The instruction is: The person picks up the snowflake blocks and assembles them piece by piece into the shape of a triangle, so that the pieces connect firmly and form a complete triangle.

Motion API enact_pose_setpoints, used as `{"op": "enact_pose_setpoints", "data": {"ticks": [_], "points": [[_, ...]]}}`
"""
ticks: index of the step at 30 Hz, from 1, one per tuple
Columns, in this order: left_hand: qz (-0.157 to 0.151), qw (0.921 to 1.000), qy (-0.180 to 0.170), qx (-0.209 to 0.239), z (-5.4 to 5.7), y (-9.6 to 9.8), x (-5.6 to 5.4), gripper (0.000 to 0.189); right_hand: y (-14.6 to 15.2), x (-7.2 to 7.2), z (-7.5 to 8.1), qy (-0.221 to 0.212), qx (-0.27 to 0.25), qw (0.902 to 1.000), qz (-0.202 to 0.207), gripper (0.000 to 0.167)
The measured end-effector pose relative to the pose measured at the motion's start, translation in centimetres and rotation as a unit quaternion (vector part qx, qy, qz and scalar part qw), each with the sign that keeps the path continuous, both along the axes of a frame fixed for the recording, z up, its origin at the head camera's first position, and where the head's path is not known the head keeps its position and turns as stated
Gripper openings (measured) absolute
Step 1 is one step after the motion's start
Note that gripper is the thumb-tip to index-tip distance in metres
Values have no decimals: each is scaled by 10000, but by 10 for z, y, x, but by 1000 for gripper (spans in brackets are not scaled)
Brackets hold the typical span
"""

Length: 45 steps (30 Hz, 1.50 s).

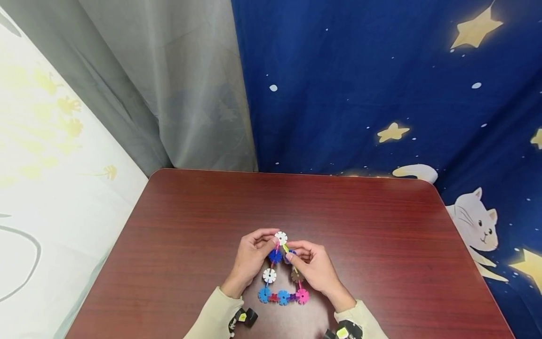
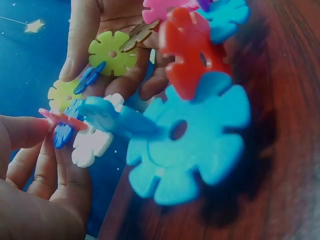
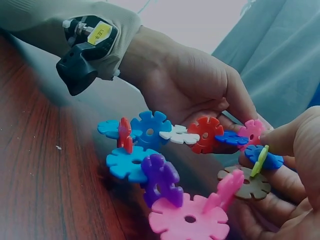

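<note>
Linked plastic snowflake discs form a closed, roughly triangular loop, held up in front of me by both hands. A white disc [image 1: 281,238] is at its far tip, and light blue discs [image 1: 283,297] and a pink disc [image 1: 302,296] lie along the near side. My left hand [image 1: 249,256] pinches a small pink disc [image 2: 62,119] beside the tip between thumb and fingers. On the other side, my right hand [image 1: 316,267] grips the loop around a yellow-green disc [image 3: 260,161] and a blue disc [image 3: 270,159]. A brown disc [image 3: 245,184] hangs just below those fingers.
The loop is over the near middle of a dark red wooden table [image 1: 203,212]. Behind it hang a grey curtain [image 1: 199,94] and a blue star-patterned curtain [image 1: 330,94]. Each wrist wears a small black camera [image 3: 77,70].
</note>
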<state>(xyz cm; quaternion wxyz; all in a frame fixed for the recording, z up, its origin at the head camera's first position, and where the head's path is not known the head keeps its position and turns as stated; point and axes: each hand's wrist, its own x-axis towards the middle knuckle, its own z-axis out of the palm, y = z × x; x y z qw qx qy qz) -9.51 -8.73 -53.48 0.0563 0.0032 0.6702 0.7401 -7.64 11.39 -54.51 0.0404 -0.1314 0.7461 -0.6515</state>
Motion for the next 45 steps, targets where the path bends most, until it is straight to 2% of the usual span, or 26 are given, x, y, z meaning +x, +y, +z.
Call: {"op": "enact_pose_setpoints", "data": {"ticks": [7,18,23,33,40,45], "points": [[251,9997,-49,14,-3,-1,1,19,0,0,0,40,245,9994,-227,17],[376,9993,-64,8,-2,1,3,15,-1,-1,-1,264,171,9994,-130,15],[240,9997,10,51,0,2,1,18,0,-3,1,268,209,9992,-224,16],[-19,9999,133,-69,3,1,0,27,7,-8,7,88,404,9990,-159,19],[-247,9994,206,-105,8,-1,3,35,12,-8,9,109,292,9995,-21,21],[-396,9990,189,3,8,-2,4,37,14,-8,9,105,180,9997,-99,21]]}}
